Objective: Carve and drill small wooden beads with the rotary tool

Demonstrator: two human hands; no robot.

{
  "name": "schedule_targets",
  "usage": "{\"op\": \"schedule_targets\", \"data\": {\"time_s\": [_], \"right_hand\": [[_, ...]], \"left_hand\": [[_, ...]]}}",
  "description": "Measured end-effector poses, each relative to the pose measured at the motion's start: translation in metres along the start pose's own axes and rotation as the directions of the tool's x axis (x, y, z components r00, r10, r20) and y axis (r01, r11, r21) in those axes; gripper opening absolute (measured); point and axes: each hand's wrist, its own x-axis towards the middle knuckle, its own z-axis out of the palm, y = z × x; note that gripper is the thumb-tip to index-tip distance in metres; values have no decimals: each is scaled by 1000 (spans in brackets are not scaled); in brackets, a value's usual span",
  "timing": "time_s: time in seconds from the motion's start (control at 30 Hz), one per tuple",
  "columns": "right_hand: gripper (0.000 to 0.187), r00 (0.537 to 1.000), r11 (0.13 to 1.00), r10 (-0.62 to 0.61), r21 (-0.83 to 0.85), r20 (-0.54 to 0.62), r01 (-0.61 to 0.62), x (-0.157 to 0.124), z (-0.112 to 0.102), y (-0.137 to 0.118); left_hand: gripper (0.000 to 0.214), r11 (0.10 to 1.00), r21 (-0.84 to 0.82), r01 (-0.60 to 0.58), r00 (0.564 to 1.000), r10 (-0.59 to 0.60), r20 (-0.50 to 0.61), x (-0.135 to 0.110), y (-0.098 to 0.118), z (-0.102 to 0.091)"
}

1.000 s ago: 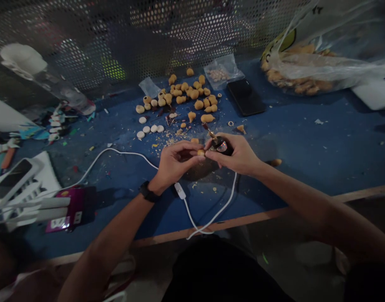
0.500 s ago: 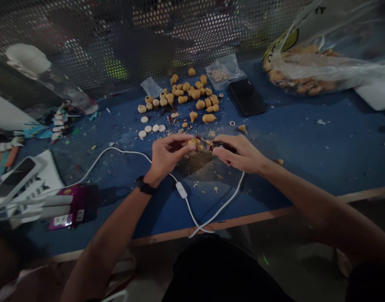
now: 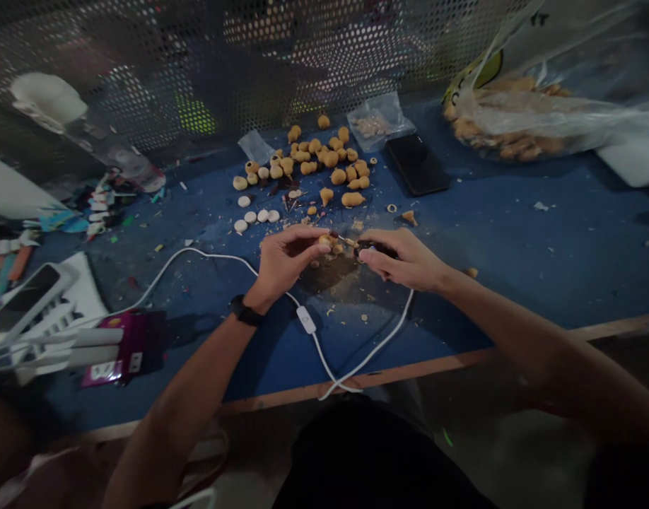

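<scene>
My left hand (image 3: 288, 258), a dark watch on its wrist, pinches a small tan gourd (image 3: 327, 242) between thumb and fingertips. Opposite it, my right hand (image 3: 401, 258) is wrapped round a dark handheld rotary tool (image 3: 380, 247), mostly hidden by the fingers. A thin shaft reaches from the tool toward the gourd; whether its tip touches cannot be made out. The white cord (image 3: 404, 314) rises to just under my right hand and carries an inline switch (image 3: 305, 319). Pale shavings (image 3: 359, 225) are scattered about both hands.
Several small gourds (image 3: 329, 158) lie beyond my hands, with white discs (image 3: 250, 217) to their left. A black phone (image 3: 417, 164), a small clear bag (image 3: 380, 124) and a large bag of gourds (image 3: 515, 124) are farther right. A purple box (image 3: 124, 346) sits at left.
My left hand has shifted very slightly to the right with the gourd. The right hand and the tool stay nearly in place.
</scene>
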Motion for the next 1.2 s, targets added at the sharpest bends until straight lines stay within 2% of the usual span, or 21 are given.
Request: {"op": "schedule_targets", "data": {"time_s": [0.23, 0.43, 0.63, 1.2], "right_hand": [[33, 999, 1000, 17, 24, 33, -18, 0, -1, -3], [34, 998, 1000, 1, 2, 55, -1, 1, -2, -3], [41, 997, 1000, -7, 1, 80, 7, 1, -2, -4], [37, 995, 1000, 0, 31, 96, -3, 1, -3, -3]], "left_hand": [[36, 997, -10, 73, 997, -73, -3, -1, 0, -3], [34, 999, 24, 30, 999, -30, 10, 1, 1, -2], [29, 999, -20, 45, 998, -44, 37, 1, 1, -1], [31, 999, 10, 45, 998, -46, 45, 1, -2, -3]]}}
